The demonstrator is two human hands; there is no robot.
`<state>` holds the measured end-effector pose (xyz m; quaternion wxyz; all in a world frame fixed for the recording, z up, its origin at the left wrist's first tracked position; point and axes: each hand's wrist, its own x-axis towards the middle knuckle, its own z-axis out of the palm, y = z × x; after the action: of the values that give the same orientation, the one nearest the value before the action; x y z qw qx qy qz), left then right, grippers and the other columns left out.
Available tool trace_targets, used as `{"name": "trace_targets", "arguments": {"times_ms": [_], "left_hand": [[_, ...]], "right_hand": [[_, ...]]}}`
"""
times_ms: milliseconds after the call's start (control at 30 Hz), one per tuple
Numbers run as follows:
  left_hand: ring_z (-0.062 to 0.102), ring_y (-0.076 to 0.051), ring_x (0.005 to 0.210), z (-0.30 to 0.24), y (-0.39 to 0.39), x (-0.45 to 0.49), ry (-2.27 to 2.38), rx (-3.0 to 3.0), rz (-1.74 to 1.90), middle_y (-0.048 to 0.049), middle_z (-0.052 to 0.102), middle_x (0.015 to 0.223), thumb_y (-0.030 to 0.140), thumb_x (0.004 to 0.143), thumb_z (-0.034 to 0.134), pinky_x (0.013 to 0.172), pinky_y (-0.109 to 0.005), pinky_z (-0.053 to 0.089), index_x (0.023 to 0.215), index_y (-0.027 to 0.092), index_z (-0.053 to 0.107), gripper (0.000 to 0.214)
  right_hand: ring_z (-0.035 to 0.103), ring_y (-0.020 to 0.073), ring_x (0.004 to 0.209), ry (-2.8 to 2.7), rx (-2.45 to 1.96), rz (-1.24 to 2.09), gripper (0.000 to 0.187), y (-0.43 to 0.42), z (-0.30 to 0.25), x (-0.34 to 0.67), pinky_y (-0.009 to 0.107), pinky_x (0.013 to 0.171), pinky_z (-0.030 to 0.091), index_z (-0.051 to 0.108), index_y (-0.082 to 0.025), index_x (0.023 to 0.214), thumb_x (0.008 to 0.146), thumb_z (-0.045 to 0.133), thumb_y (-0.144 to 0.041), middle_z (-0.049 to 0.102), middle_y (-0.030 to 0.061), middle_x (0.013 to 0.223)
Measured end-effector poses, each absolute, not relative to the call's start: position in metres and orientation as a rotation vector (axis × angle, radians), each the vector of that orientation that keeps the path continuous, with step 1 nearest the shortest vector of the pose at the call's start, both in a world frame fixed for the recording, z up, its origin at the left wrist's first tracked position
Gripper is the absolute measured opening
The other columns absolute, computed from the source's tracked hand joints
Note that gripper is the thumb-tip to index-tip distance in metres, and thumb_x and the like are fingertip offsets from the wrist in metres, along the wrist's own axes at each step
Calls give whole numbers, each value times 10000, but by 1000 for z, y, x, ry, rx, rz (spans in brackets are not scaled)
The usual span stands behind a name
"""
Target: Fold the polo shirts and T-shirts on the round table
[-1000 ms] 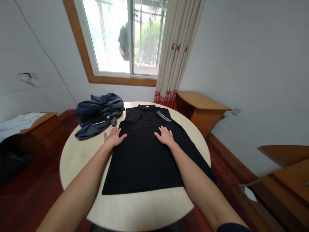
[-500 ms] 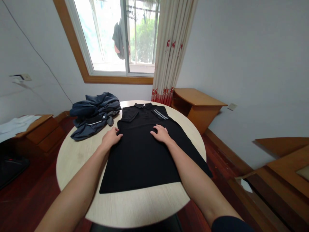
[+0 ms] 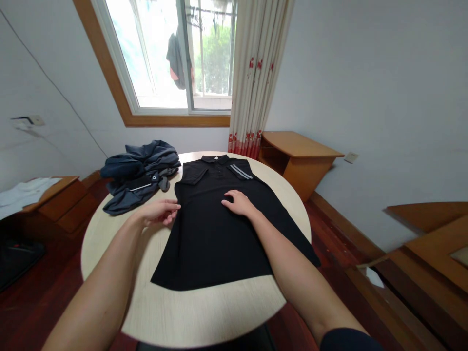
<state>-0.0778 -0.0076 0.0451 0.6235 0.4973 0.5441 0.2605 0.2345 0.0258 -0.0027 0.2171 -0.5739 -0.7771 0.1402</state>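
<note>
A black polo shirt (image 3: 215, 234) lies flat on the round light wooden table (image 3: 190, 312), collar away from me, with grey stripes at its right shoulder. My left hand (image 3: 159, 213) is at the shirt's left side edge, below the sleeve, its fingers drawn together on the fabric there. Near the middle of the chest my right hand (image 3: 237, 202) rests flat on the shirt with fingers stretched out, holding nothing.
A heap of dark blue and grey clothes (image 3: 141, 173) sits at the table's far left. Behind the table are a window and a curtain (image 3: 256, 73). A low wooden cabinet (image 3: 298, 158) stands at the right, another with white cloth (image 3: 25, 192) at the left.
My left hand has lifted off the table, turned sideways and closed on the shirt's left edge. The right hand slid slightly left on the chest. The view has shifted a little.
</note>
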Motion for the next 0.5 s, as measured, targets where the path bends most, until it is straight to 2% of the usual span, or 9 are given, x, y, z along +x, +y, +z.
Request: {"name": "trace_targets", "arguments": {"times_ms": [100,167,200,267,333,400,500], "left_hand": [[474,-93,410,44,-13,-46,1199,1181,686,61,544,550,141,873,622,440,-193,392,1396,98,441,555],[492,-111,418,39,-13,-32,1296,1276,628,56,556,552,164,892,591,447,-212,396,1453,80,383,605],[503,-121,423,37,-12,-30,1380,1349,588,51,562,553,201,896,596,448,-222,394,1435,77,411,583],[514,-131,431,32,-8,-34,1576,1531,539,38,565,546,308,882,637,450,-234,377,1265,91,567,447],[501,-134,427,30,-5,-46,1734,1683,438,19,559,512,433,833,687,448,-243,345,949,126,666,329],[493,-138,423,30,-5,-56,1761,1728,268,-6,558,477,528,766,732,447,-250,332,691,167,622,385],[541,-167,445,33,-12,-60,1630,1640,77,-31,582,474,530,667,819,458,-260,390,547,196,557,442]], "right_hand": [[604,244,1234,-2152,-1521,423,407,22,1,232,361,1089,430,686,-160,1240,916,632,-400,659,123,1314],[612,244,1221,-2147,-1494,444,396,19,4,230,359,1084,437,693,-155,1230,918,633,-390,668,121,1301],[612,245,1223,-2146,-1488,456,391,18,5,230,360,1084,439,694,-155,1228,918,633,-385,669,120,1301],[609,247,1229,-2149,-1486,480,386,16,7,229,366,1087,437,695,-156,1229,918,636,-376,666,121,1306],[607,248,1235,-2155,-1494,501,381,14,8,229,370,1090,435,697,-161,1230,919,637,-372,665,120,1310],[603,248,1239,-2162,-1500,509,381,14,9,229,369,1092,433,696,-161,1233,920,635,-370,662,118,1315],[600,245,1242,-2169,-1503,511,383,13,10,228,357,1092,431,694,-157,1239,924,633,-365,659,116,1322]]}}
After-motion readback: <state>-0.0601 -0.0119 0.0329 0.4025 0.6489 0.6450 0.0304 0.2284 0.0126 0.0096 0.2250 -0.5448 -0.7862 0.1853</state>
